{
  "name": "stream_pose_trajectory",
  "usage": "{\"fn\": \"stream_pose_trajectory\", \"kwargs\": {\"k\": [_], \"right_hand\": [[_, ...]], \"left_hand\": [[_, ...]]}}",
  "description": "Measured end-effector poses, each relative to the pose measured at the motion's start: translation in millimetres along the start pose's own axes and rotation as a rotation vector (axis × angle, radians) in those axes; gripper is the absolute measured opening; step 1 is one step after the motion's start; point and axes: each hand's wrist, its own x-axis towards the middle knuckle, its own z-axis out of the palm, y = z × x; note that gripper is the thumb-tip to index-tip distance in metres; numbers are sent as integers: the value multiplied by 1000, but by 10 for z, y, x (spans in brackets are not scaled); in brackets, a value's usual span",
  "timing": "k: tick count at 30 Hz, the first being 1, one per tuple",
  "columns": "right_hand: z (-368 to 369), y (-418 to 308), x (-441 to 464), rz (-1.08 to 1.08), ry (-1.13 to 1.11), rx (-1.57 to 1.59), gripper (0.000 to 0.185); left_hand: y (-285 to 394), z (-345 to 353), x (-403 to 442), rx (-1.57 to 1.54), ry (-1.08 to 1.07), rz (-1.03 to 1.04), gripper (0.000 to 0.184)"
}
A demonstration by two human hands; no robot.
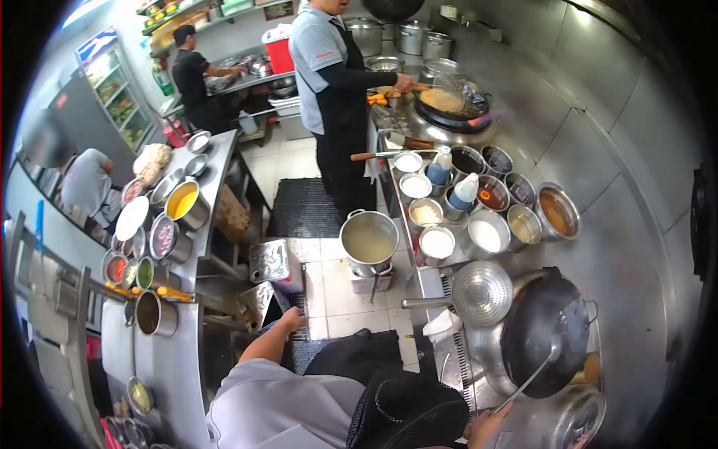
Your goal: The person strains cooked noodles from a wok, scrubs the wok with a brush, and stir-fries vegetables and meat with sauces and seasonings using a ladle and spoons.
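In the head view, my right hand is closed around the handle of a long metal ladle. The ladle's head rests inside a black wok at the lower right, where some steam rises. My left hand hangs low on the other side, beside an open metal tin; its fingers are too small to make out. A perforated strainer lies left of the wok, with a white cloth below its handle.
Several seasoning pots, including one of white powder, and squeeze bottles stand beyond the strainer. A large stockpot sits low in the aisle. A co-worker works a second wok. Left stands a prep table with bowls.
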Motion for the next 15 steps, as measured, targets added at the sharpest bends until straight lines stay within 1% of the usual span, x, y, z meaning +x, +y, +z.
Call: {"fn": "stream_pose_trajectory", "kwargs": {"k": [1,2,3,4,5,6,7,8,9,10,11,12,13,14,15], "right_hand": [[-21,8,-29,-28,-14,-25,76],[-39,-17,-38,-24,-29,-74,76],[-152,-228,-43,-31,-50,-73,76],[-336,-555,-56,108,-146,-41,76],[-440,-717,-43,238,-242,-14,77],[-328,-515,-39,199,-267,-31,77],[-144,-165,-46,45,-160,-204,77],[-71,12,44,-134,-50,-364,76],[-3,115,116,-190,1,-371,76],[-1,156,151,-193,-13,-338,76],[-3,119,170,-194,-19,-314,76],[-25,65,193,-197,-19,-305,76],[-16,1,211,-206,-20,-299,76],[0,-80,222,-221,-20,-296,76],[16,-159,237,-239,-18,-296,76]], "left_hand": [[-200,63,-132,-10,136,6,49],[-403,118,-254,-36,175,-63,50],[-440,77,-504,-66,214,-129,51],[-511,43,-703,-93,247,-143,51],[-628,25,-759,-132,250,-176,51],[-767,-2,-782,-69,291,-174,48],[-796,-76,-916,-92,305,-138,44],[-874,-86,-971,-58,396,-80,40],[-932,-166,-990,4,438,-34,38],[-879,-257,-1086,-29,622,50,35],[-598,-499,-1378,-286,585,-31,36],[-758,-569,-1272,-155,701,23,39],[-615,-727,-1455,-177,900,108,39],[-474,-987,-1649,-215,929,93,38],[-581,-1120,-1611,-165,1107,138,36]]}}
